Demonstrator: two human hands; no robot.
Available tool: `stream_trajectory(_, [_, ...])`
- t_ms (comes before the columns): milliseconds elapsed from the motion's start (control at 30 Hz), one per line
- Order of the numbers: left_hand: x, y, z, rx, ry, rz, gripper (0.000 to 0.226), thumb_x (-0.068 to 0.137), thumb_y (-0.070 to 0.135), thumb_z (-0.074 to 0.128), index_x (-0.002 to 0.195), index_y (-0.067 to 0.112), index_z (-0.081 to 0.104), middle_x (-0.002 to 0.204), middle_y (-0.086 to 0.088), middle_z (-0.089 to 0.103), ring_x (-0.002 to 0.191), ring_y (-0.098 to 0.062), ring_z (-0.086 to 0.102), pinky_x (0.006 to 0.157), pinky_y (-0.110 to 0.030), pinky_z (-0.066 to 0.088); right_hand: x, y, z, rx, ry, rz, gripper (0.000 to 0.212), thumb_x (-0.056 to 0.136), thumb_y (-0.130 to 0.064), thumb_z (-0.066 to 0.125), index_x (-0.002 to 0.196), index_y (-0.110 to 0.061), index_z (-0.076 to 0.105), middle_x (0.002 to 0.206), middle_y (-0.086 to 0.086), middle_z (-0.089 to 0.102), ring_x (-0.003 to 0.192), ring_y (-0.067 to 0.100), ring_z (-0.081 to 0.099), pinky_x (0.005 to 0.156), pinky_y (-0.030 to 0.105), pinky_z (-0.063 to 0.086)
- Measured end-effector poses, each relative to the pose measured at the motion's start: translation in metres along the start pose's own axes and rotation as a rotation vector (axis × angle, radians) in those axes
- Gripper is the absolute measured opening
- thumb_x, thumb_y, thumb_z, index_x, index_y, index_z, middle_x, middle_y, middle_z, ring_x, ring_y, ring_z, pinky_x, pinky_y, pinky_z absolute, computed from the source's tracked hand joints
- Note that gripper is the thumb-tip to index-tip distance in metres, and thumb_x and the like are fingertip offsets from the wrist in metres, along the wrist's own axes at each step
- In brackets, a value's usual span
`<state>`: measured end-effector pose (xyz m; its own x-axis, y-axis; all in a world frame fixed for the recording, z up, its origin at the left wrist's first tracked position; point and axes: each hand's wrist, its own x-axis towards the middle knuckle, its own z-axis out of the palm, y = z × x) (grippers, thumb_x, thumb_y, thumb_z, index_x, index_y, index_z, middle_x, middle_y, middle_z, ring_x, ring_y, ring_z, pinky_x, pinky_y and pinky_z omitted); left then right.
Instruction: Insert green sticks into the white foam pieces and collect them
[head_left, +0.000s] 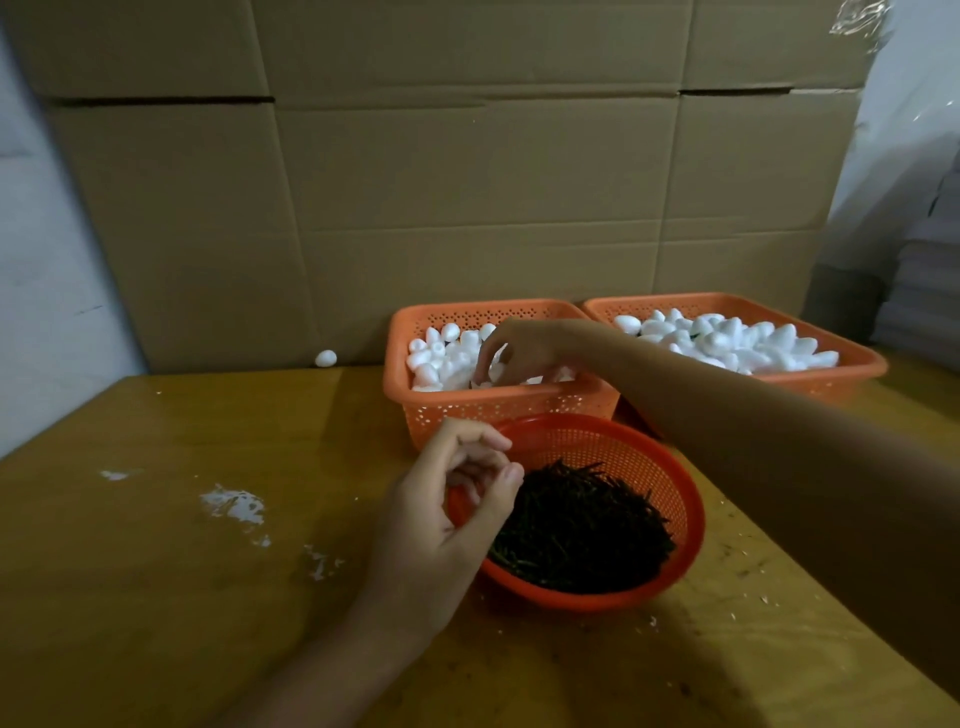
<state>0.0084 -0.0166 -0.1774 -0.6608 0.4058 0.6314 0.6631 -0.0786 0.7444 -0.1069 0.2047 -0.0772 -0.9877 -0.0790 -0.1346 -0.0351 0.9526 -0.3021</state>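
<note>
Among foam pieces (448, 359), right grip (519, 349) curled.

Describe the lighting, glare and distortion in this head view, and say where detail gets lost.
Head view: dim, warm light; the green sticks merge into a near-black mass; the white foam pieces look nearly blown out; the right forearm sits in deep shadow; plastic film glares top right; the cardboard edges bow from the wide-angle lens.
</note>
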Motion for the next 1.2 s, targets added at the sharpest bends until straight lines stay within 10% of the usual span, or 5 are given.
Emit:
stream_trajectory(167, [0.001, 0.001, 0.0, -0.011, 0.01, 0.001, 0.016, 0.096, 0.041, 0.063, 0.11, 0.035, 0.061, 0.096, 0.002, 0.073, 0.099, -0.026, 0.069, 0.084, -0.032, 0.054, -0.014, 0.013, 0.002, 0.01, 0.211, -0.069, 0.036, 0.095, -0.018, 0.075, 0.13, -0.017, 0.071, 0.086, -0.007, 0.062, 0.072, 0.008, 0.057, 0.062, 0.015, 0.045])
stream_trajectory(333, [0.002, 0.0, 0.001, -0.041, 0.081, -0.023, 0.033, 0.095, 0.03, 0.069, 0.125, 0.037, 0.057, 0.106, 0.005, 0.072, 0.1, -0.022, 0.069, 0.084, -0.025, 0.054, -0.058, 0.002, 0.009, 0.309, 0.635, -0.211, 0.028, 0.095, -0.023, 0.075, 0.114, -0.012, 0.057, 0.103, -0.005, 0.075, 0.084, 0.015, 0.072, 0.081, 0.043, 0.06])
stream_trajectory(433, [0.003, 0.001, 0.001, -0.063, 0.074, -0.057, 0.051, 0.094, 0.037, 0.068, 0.142, 0.039, 0.051, 0.119, 0.009, 0.069, 0.1, -0.022, 0.069, 0.085, -0.025, 0.055, -0.106, -0.009, 0.034, 0.499, 0.778, -0.423, 0.027, 0.091, -0.035, 0.078, 0.102, -0.02, 0.058, 0.099, -0.007, 0.073, 0.085, 0.009, 0.07, 0.073, 0.034, 0.057])
stream_trajectory(967, [0.006, -0.003, -0.001, -0.075, 0.015, -0.008, 0.021, 0.097, 0.032, 0.071, 0.118, 0.034, 0.072, 0.115, 0.003, 0.075, 0.114, -0.027, 0.07, 0.094, -0.034, 0.058, -0.155, -0.012, 0.066, 0.734, 0.193, -0.287, 0.031, 0.089, -0.037, 0.076, 0.108, -0.015, 0.064, 0.1, 0.003, 0.08, 0.093, 0.02, 0.075, 0.077, 0.034, 0.058])
stream_trajectory(1200, [0.005, -0.001, 0.001, -0.075, 0.023, -0.031, 0.015, 0.1, 0.03, 0.067, 0.115, 0.034, 0.066, 0.115, 0.004, 0.072, 0.115, -0.026, 0.067, 0.092, -0.037, 0.057, -0.155, -0.009, 0.07, 0.136, 0.279, -0.236, 0.021, 0.085, -0.036, 0.083, 0.102, -0.033, 0.072, 0.102, -0.018, 0.071, 0.098, -0.002, 0.064, 0.084, 0.02, 0.053])
